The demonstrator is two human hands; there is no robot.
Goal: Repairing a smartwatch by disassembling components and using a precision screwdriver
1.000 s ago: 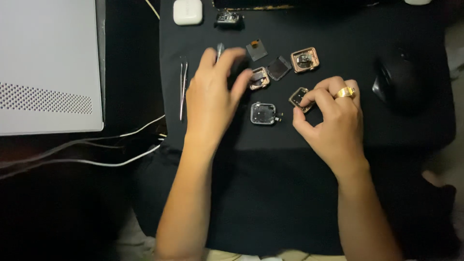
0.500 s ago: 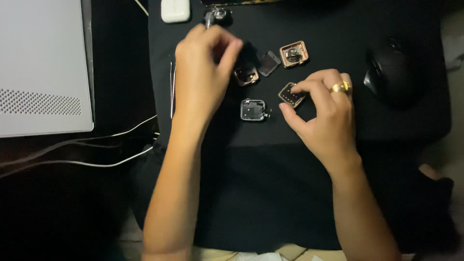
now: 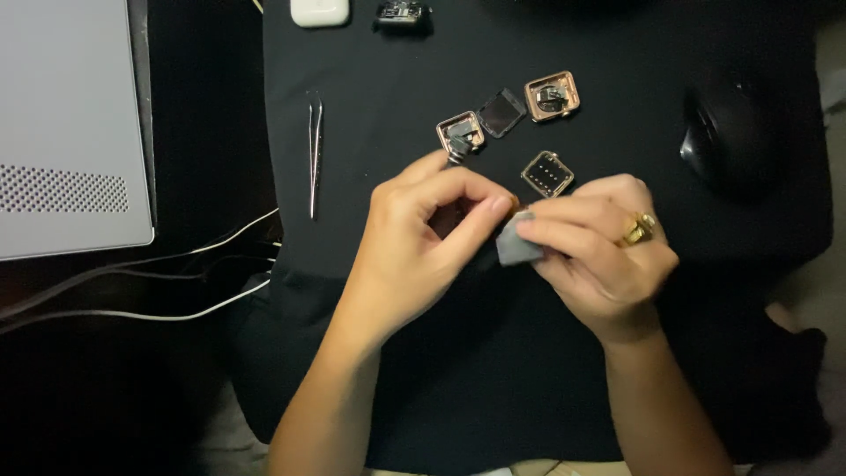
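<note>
Both hands meet near the middle of the black mat [image 3: 546, 370] that covers the desk, and between them sits a small grey square part [image 3: 515, 247], most likely a thin watch-sized module or case. The right hand [image 3: 599, 256], with a gold ring [image 3: 636, 231] on one finger, is closed around the part, pinching it between thumb and forefingers along its edges. The left hand [image 3: 423, 238] is curled, its thumb and forefinger tips brought together against the part's left edge; whether it truly grips or only touches, I cannot tell. The part looks light, stiff and small, probably fragile and easy to let slip, so a hold by the rim, not the flat faces, seems soundest. Just beyond the hands lie three open square watch cases [image 3: 547, 173] and a dark glass panel [image 3: 502, 112], with tweezers [image 3: 315, 154] to the left. A black mouse [image 3: 727, 141] sits far right, a grey laptop [image 3: 70, 132] far left, beside white cables [image 3: 176, 264].
</note>
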